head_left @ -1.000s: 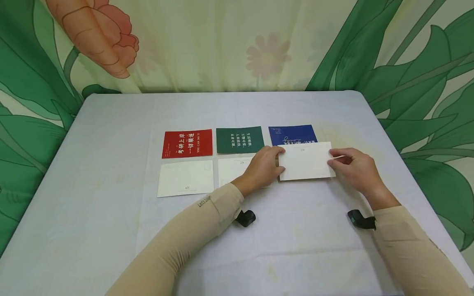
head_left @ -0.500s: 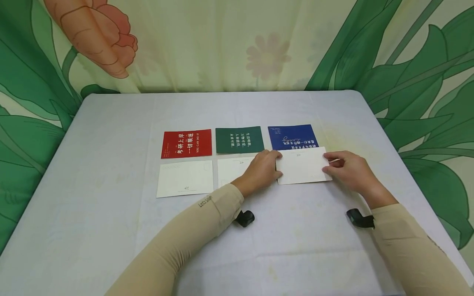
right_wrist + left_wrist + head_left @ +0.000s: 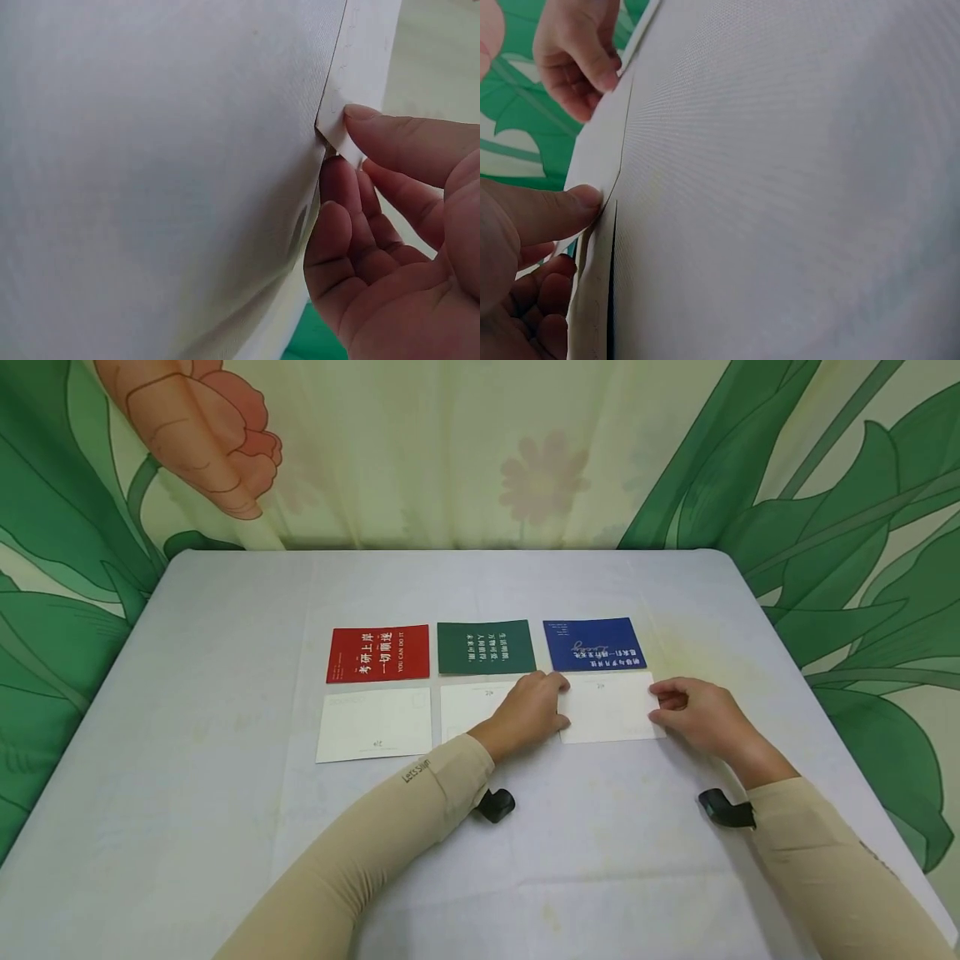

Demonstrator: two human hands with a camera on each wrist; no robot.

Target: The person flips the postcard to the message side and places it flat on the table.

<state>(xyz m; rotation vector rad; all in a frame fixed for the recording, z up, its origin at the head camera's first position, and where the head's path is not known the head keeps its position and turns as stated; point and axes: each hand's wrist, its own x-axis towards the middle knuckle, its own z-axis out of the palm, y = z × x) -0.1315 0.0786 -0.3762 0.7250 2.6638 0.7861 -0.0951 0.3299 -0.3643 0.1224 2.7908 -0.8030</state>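
A white postcard [image 3: 607,708] lies just in front of a blue postcard [image 3: 595,644] in the head view. My left hand [image 3: 528,712] holds its left edge, the thumb on the card's face in the left wrist view. At the opposite short edge, my right hand [image 3: 699,717] pinches the card near its corner; the right wrist view shows the thumb [image 3: 405,142] on top with curled fingers below. Another white postcard [image 3: 467,697] is partly hidden behind my left hand and wrist.
A red postcard [image 3: 378,654] and a green postcard [image 3: 487,647] lie left of the blue one. In front of the red one is a further white postcard [image 3: 375,723]. All rest on a white-clothed table [image 3: 225,735], with a patterned curtain [image 3: 420,452] behind.
Both hands have brought the white postcard down and toward me, from overlapping the blue postcard to lying in front of it. More of the blue postcard now shows.
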